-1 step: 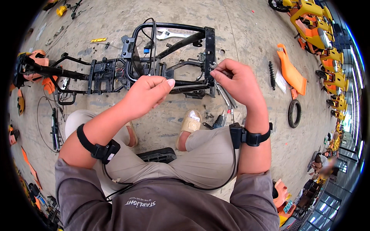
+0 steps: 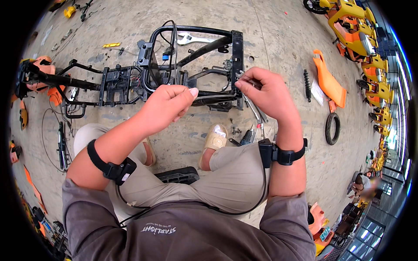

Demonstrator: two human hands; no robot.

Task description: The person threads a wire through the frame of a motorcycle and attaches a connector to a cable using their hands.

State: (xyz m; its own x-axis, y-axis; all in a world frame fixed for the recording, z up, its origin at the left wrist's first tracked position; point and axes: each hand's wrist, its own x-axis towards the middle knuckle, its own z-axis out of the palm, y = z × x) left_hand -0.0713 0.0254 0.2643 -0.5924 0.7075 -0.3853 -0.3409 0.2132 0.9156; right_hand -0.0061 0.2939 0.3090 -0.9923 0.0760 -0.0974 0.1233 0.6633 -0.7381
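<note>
A black motorbike frame (image 2: 237,52) lies on the concrete in front of me. At the near rail, my left hand (image 2: 167,106) has thumb and fingers pressed together; what they hold, if anything, is hidden. My right hand (image 2: 265,91) is closed in a pinch beside the frame's right end plate. A small silver piece, which looks like the end of a wrench (image 2: 241,74), shows at its fingertips. Just below this hand are grey metal handles (image 2: 251,105) with red tips. Behind the near rail, a large adjustable wrench (image 2: 187,38) lies inside the frame's outline.
A power drill (image 2: 248,136) lies near my right knee. On the right are a black shock absorber (image 2: 307,86), an orange body panel (image 2: 328,80) and a small tyre (image 2: 332,128). Several yellow scooters (image 2: 350,21) line the right side. A black cable (image 2: 42,130) lies left.
My right hand has shifted very slightly left, and its fingertips now cover more of the silver piece. My left hand stays almost in place.
</note>
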